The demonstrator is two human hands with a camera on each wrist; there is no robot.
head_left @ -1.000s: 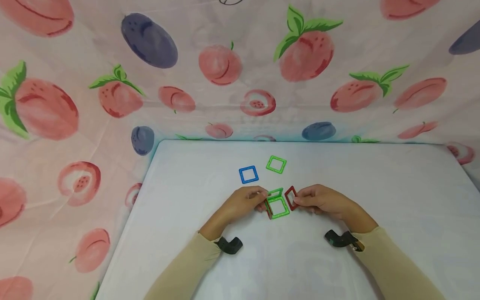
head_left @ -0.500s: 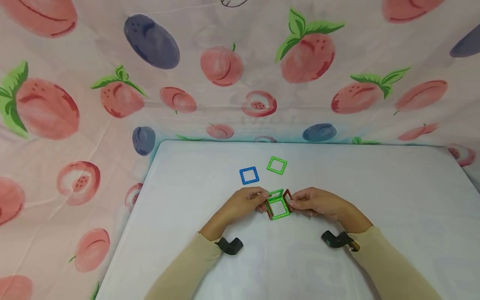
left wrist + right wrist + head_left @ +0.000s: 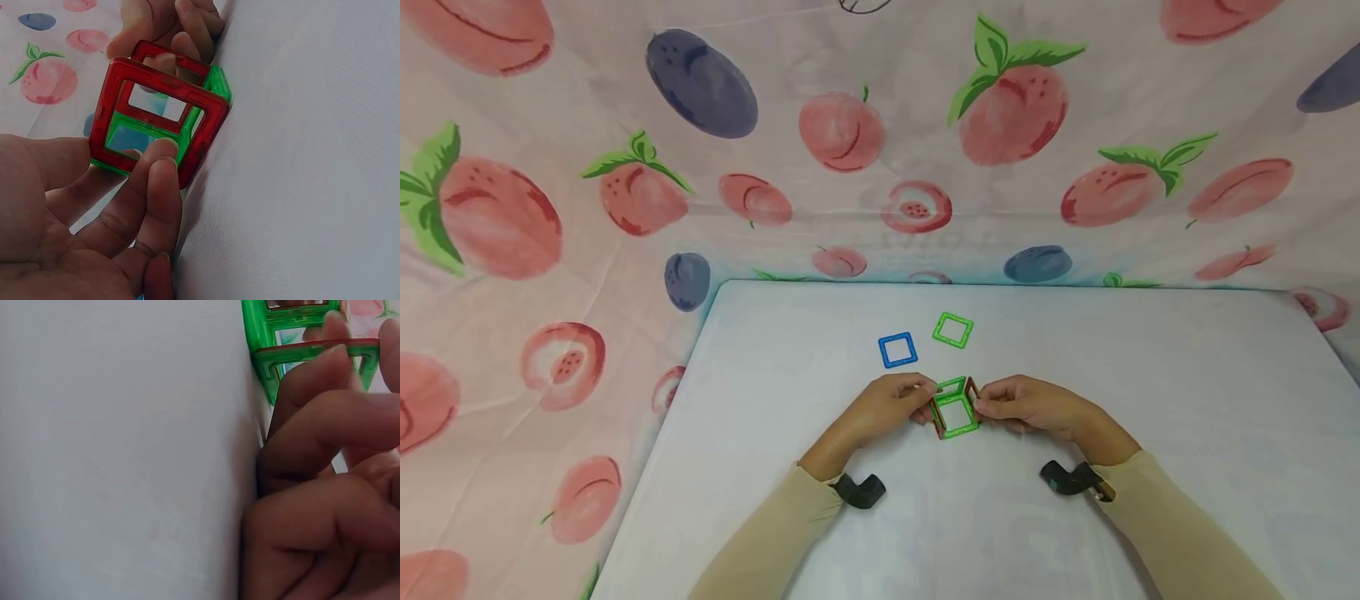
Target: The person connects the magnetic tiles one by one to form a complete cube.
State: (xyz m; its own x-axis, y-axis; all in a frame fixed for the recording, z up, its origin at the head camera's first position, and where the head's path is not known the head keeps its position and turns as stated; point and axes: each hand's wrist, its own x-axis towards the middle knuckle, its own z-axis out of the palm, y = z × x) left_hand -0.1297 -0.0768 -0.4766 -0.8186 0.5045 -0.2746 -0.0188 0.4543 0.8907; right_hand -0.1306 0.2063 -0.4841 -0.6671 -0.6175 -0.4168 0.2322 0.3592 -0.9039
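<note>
Square magnetic tiles form a box-like shape on the table. One green tile (image 3: 961,432) lies flat, and another green tile (image 3: 950,383) stands along its far edge. My left hand (image 3: 887,402) grips the upright red tile (image 3: 169,86) on the left side, fingertips against its outer face in the left wrist view. My right hand (image 3: 1033,404) pinches a second red tile (image 3: 972,390), upright at the right edge of the flat green one. Fingers partly cover both red tiles. In the right wrist view, curled fingers (image 3: 312,425) touch the right-hand tile's outer side.
A loose blue square tile (image 3: 898,362) and a loose green square tile (image 3: 952,342) lie flat beyond the hands. White cloth covers the table (image 3: 1150,358). A fruit-print curtain (image 3: 850,200) rises at the back and left.
My right hand has moved left, bringing its red tile from a gap away up to the right edge of the flat green tile. The left hand has stayed in place.
</note>
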